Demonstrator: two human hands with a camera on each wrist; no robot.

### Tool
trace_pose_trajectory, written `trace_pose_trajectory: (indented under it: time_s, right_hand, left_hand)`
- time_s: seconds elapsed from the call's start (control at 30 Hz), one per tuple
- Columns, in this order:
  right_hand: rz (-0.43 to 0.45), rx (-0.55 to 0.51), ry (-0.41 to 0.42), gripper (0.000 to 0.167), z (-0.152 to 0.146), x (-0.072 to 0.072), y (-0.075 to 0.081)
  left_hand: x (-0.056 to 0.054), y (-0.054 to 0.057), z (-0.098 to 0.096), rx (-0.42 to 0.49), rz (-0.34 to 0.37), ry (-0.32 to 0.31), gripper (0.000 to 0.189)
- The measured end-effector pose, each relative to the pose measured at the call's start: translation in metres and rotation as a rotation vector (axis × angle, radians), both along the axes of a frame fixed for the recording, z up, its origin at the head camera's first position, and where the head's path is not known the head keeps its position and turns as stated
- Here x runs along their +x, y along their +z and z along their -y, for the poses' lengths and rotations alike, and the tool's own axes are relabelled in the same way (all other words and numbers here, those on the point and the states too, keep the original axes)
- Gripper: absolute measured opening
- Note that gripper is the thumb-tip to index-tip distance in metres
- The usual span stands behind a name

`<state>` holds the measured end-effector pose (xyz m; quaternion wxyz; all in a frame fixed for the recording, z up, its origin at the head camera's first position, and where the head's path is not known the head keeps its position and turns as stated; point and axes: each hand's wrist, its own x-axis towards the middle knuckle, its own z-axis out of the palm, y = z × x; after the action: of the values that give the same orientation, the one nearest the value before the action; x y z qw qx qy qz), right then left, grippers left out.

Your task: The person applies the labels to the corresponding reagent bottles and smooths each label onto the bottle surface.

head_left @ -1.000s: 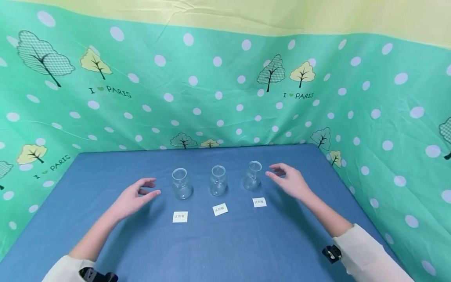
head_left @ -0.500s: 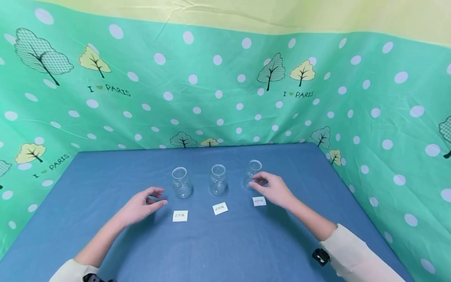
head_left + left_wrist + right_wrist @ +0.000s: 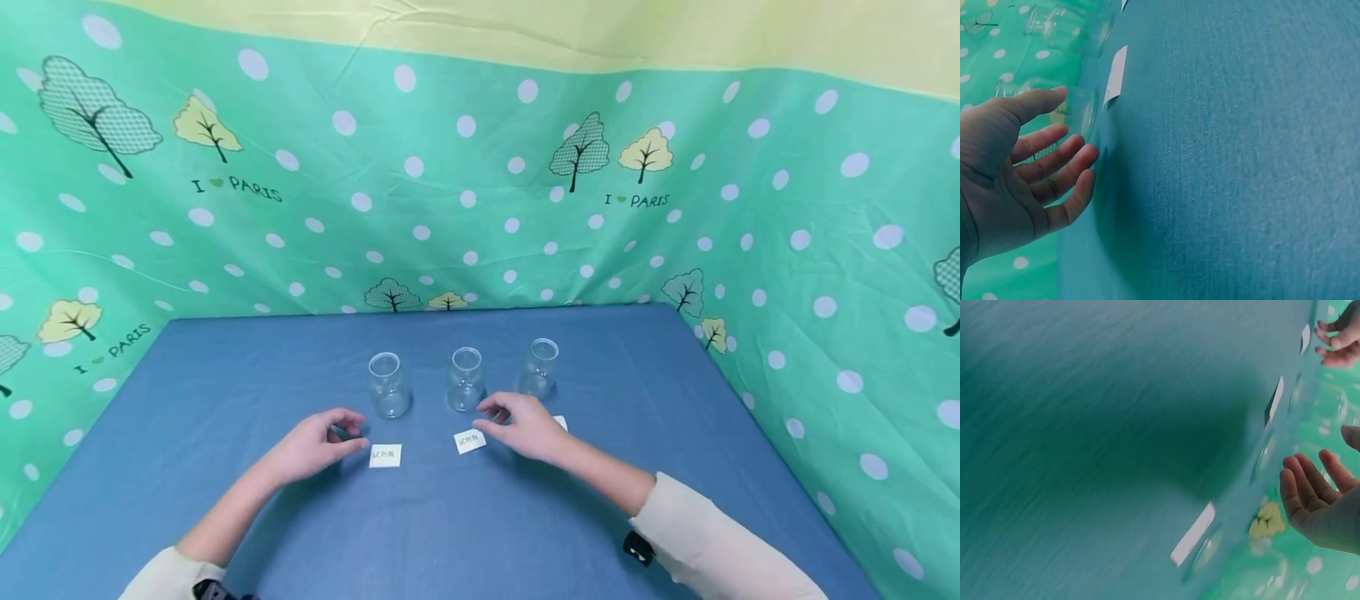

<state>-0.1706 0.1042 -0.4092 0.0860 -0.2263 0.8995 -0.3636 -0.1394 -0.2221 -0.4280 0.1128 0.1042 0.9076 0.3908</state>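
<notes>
Three clear glass jars stand upright in a row: a left jar [image 3: 389,389], a middle jar [image 3: 466,382] and a right jar [image 3: 542,365]. In front of each lies a small white paper label, with writing visible on the left label [image 3: 386,456] and middle label [image 3: 470,441]. My left hand [image 3: 315,446] is above the cloth beside the left label, fingers loosely bent and nothing held. Its palm and spread fingers [image 3: 1079,172] show in the left wrist view. My right hand [image 3: 522,427], also holding nothing, has its fingertips near the middle label and partly covers the right label [image 3: 561,422].
A blue cloth [image 3: 420,533] covers the table. Behind it and along the right side hangs a green dotted curtain [image 3: 465,225] printed with trees. Each wrist wears a black device [image 3: 639,548] at its pale sleeve [image 3: 712,533].
My right hand has moved left and nearer, from beside the right jar to the middle label. The left hand has come slightly nearer and right, toward the left label. The jars stay put.
</notes>
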Motion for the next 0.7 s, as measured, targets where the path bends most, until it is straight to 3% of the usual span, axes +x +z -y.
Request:
trace_pose_trajectory:
  time_s: [0.43,0.7]
  right_hand:
    - [-0.015,-0.006,0.109,0.029,0.044,0.006,-0.01]
    - [-0.048,0.058,0.155,0.028,0.069,0.011,-0.018]
  left_hand:
    - [-0.001,-0.009,-0.004,-0.013,-0.027,-0.049,0.037]
    - [0.0,-0.013,-0.008,-0.06,-0.084,-0.077,0.034]
